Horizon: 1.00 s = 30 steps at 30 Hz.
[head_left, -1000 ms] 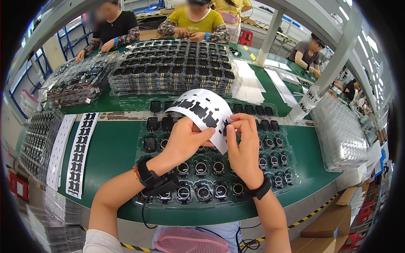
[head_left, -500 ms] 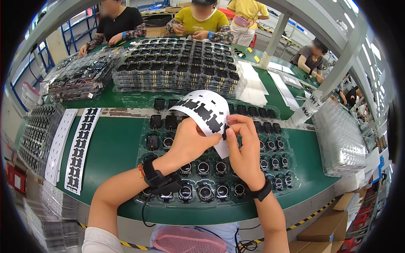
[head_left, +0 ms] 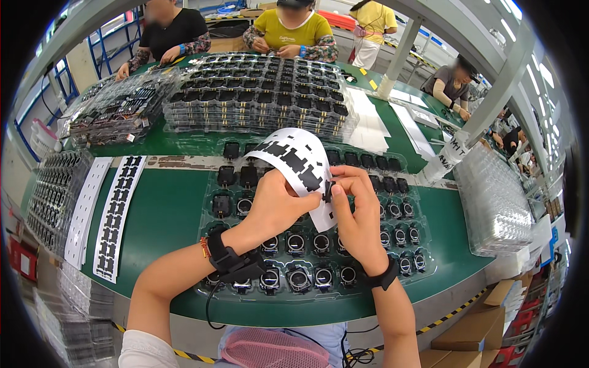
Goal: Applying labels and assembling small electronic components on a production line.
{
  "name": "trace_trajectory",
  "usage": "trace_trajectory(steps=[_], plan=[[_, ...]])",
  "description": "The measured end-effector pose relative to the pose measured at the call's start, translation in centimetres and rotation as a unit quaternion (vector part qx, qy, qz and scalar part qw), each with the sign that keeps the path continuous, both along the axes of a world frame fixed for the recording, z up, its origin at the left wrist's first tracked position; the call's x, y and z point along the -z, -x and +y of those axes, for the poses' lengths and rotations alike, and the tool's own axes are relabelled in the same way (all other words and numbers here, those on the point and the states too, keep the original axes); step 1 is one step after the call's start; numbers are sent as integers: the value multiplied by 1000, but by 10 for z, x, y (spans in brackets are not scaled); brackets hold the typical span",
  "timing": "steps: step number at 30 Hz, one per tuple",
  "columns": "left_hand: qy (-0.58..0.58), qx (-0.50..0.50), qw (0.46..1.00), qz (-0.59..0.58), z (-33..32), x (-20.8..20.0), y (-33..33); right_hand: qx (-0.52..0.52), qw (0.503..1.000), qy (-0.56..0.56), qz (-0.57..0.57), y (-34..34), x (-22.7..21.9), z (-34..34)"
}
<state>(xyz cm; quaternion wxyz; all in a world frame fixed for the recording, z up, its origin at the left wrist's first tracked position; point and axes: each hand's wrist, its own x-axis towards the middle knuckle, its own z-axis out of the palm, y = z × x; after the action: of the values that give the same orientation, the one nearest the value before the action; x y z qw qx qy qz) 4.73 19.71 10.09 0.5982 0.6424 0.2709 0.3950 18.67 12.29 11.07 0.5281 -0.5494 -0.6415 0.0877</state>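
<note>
My left hand (head_left: 279, 205) pinches a curved white sheet (head_left: 315, 153) of black die-cut stickers, bending it over the tray. At the sheet's right edge, my right hand (head_left: 359, 211) has its thumb and fingertips closed on a small black sticker (head_left: 328, 191). Whether that sticker is wholly off the sheet is hard to make out. Below both hands lies a clear plastic tray (head_left: 431, 270) holding rows of small black housings (head_left: 296, 244), several with a round silvery ring. The hands and the sheet hide the tray's middle.
A second sticker sheet (head_left: 118, 218) and whitish sheets with few marks (head_left: 86, 211) lie on the left. Tall stacks of filled trays (head_left: 257, 116) stand at the back, with stacked clear trays (head_left: 497, 202) at right. Co-workers sit across the green table (head_left: 165, 214).
The black sticker at my right fingertips shows more clearly beside the sheet's edge, and the sheet has shifted slightly left. In the background, a person in yellow has moved right.
</note>
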Motion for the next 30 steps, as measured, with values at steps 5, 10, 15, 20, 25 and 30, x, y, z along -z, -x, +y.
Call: trace_trajectory(steps=[5,10,15,20,25,30], plan=[[1,-15,999,-29,1,0,0,-1,1000,10,10,0,0,0],[0,-9,999,-34,1,1,0,5,1000,11,11,0,0,0],[10,-6,999,-42,3,0,0,20,1000,10,14,-5,3,1],[-34,-11,999,32,13,-6,8,57,998,3,18,-9,7,5],[-261,19,903,340,31,-37,43,55,968,74,235,-15,2,1],[-355,60,777,516,42,-46,63,3,970,-69,232,-7,7,8]])
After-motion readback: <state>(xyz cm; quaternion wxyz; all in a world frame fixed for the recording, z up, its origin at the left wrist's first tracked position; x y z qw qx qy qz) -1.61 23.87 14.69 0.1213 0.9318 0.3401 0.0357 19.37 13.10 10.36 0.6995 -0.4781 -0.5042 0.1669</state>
